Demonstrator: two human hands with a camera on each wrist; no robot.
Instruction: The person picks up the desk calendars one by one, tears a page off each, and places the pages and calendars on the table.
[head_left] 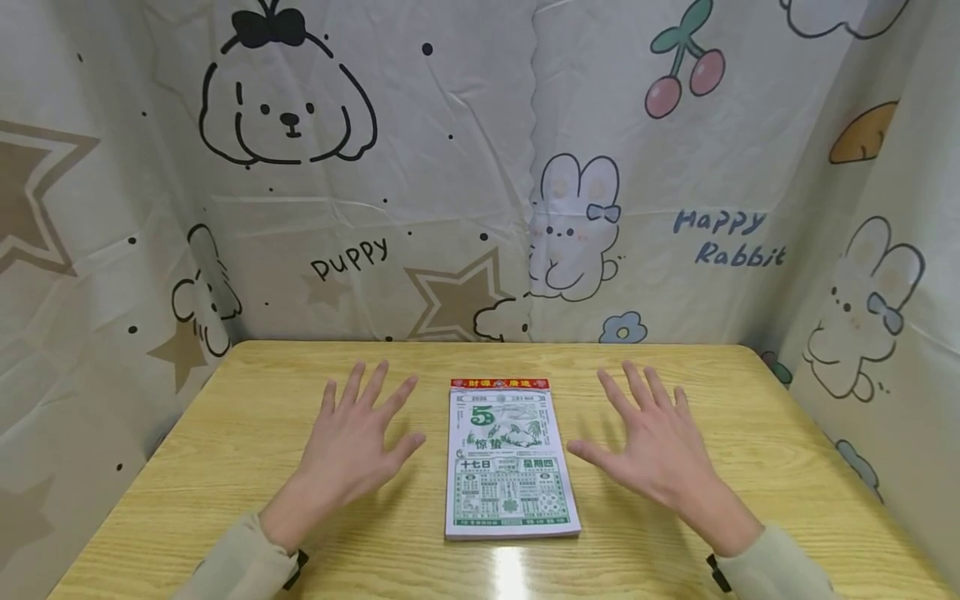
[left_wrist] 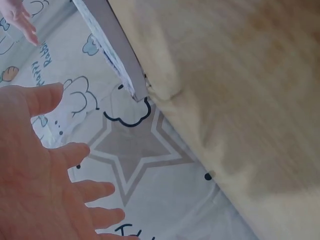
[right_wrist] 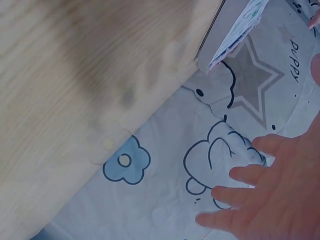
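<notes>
A thick tear-off calendar [head_left: 512, 462] with a red top strip and green print lies face up in the middle of the wooden table. To its left hovers my left hand [head_left: 352, 442], fingers straight and spread, palm down, apart from the pad. My right hand [head_left: 656, 446] mirrors it on the other side, also spread and holding nothing. In the left wrist view the calendar's side edge [left_wrist: 112, 50] shows beyond the left hand [left_wrist: 45, 165]. The right wrist view has the right hand [right_wrist: 275, 185] at lower right and the calendar [right_wrist: 235, 35] above.
Pale wooden table [head_left: 247, 400] with rounded far corners. Behind it and at both sides hangs a printed curtain [head_left: 450, 167] with puppies, rabbits, stars and cherries. Light glares on the table in front of the calendar. Dark bands [head_left: 296, 571] show at the sleeve cuffs.
</notes>
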